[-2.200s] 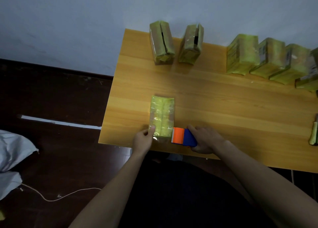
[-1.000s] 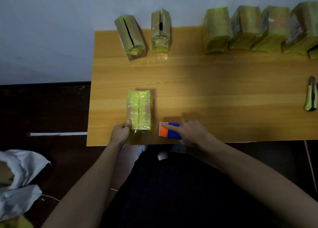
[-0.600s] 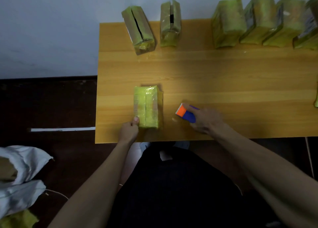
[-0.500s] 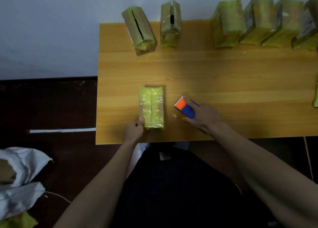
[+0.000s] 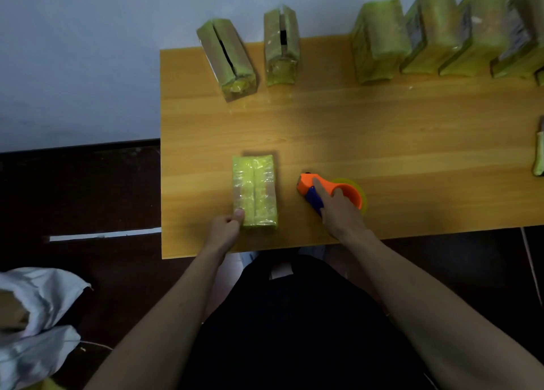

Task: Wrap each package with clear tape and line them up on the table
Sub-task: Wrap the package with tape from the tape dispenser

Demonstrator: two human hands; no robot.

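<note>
Package in hand [image 5: 255, 194]: yellow-green, lying flat near the front-left corner of the tabletop [image 5: 382, 130], long axis pointing away from the front edge, glossy film over the top.
Left hand [image 5: 225, 229]: pinching the package's near-left corner, thumb on top, fingers curled under or beside.
Right hand [image 5: 338, 210]: wrapped around the orange-and-blue tape dispenser [image 5: 326, 194], index finger laid along its top; dispenser resting on the tabletop just right of the package, not touching it.
Finished row: two upright packages [image 5: 253, 54] at the back-left edge, four or more packages [image 5: 435, 36] at the back-right edge.
Step, as judged: between tape passes, package pinned and dispenser ready.
Doing it well: pin the near end firmly so the package does not slide; bring the dispenser's orange nose to the package's edge, press the tape end down before pulling; run straight along the length, keep tension even to avoid wrinkles; overlap the band beside it.
Hard to make out: clear tape barely visible, free end not discernible; how much is wrapped uncertain.
Cut off: rightmost packages; green-handled tool [image 5: 539, 151] at the right edge, possibly a cutter.
</note>
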